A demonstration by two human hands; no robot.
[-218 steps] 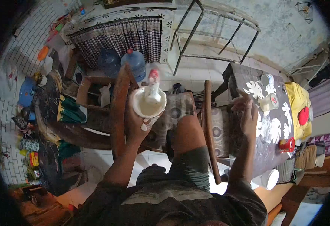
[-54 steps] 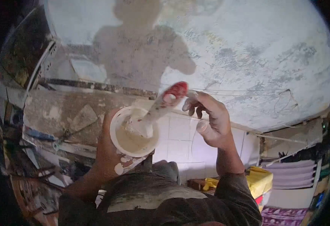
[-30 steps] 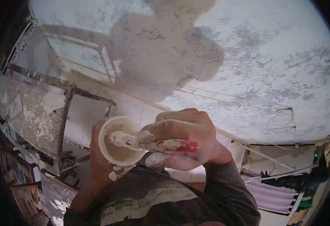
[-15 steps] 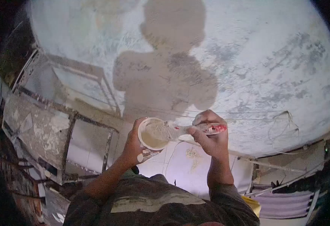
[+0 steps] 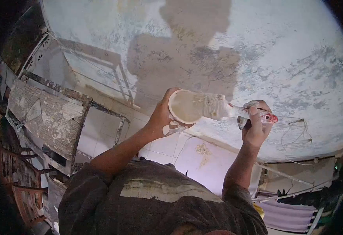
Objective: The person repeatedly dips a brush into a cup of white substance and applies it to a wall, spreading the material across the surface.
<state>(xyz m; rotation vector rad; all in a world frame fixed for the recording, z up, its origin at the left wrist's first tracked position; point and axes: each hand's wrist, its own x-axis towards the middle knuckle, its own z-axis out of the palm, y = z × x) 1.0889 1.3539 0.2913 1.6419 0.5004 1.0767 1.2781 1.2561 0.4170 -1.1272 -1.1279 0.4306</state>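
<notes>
My left hand (image 5: 161,117) is wrapped round a pale round tub (image 5: 185,106) with whitish liquid in it, tilted so that its inside faces me. White splashes mark the fingers. My right hand (image 5: 256,125) grips the red and white handle of a paintbrush (image 5: 216,106). The brush's wide, paint-coated head lies at the tub's right rim; whether its bristle tips dip into the liquid, I cannot tell. Ahead rises a patchy white wall (image 5: 273,51) with grey stains, and my shadow falls on it.
A paint-spattered frame with panels (image 5: 48,113) stands at left, wooden chairs (image 5: 26,196) below it. A purplish sheet (image 5: 206,158) with a yellowish stain lies below my hands. At lower right are a metal bar (image 5: 289,176) and a striped purple cloth (image 5: 289,211).
Both hands have moved up and to the right in view with the tub and brush. The brush has drawn rightward from the tub, and more of its head shows.
</notes>
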